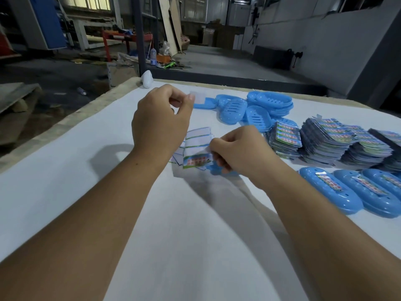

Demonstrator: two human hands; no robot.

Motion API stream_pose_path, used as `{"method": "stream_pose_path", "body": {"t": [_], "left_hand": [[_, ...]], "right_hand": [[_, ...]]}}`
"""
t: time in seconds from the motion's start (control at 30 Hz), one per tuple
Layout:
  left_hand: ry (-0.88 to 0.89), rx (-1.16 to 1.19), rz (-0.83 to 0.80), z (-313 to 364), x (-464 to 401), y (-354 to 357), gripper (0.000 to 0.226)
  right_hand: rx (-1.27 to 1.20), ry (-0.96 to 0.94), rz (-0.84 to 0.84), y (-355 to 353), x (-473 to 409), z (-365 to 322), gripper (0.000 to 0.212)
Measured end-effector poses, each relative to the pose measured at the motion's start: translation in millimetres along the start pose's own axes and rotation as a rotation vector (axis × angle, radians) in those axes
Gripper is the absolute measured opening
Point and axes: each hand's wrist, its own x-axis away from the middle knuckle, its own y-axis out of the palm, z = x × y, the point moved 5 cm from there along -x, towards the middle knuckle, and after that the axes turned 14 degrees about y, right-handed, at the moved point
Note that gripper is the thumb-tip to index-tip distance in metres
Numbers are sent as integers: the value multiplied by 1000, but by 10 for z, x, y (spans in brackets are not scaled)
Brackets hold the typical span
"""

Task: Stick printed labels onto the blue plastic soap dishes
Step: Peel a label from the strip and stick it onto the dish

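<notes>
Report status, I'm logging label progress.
Left hand pinching clear strip. Right hand pinching label over dish. Three labelled dishes at right. Nothing blocking.

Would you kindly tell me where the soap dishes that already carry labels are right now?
In the head view, the labelled soap dishes lie in a row at the table's right edge, just in front of the stacks of printed labels and right of the right hand.

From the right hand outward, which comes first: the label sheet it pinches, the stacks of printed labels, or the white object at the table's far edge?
1. Label sheet, pinched by the right hand.
2. Stacks of printed labels, to its right.
3. White object, at the far table edge, left.
</notes>
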Motion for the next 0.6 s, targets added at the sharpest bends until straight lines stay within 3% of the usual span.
{"method": "stream_pose_path", "body": {"t": [0.17,0.27,0.4,0.6], "left_hand": [[231,-89,-16,143,34,-4,37],[429,-155,-59,237,46,-20,45],[623,-207,-107,344,39,-22,59],[724,-180,-112,430,54,-33,69]], "right_hand": [[109,-28,-82,150,27,-32,27],[-97,28,-18,-90,-44,-6,28],[-371,174,49,-498,-123,131,15],[-184,295,-206,-492,-102,219,18]]}}
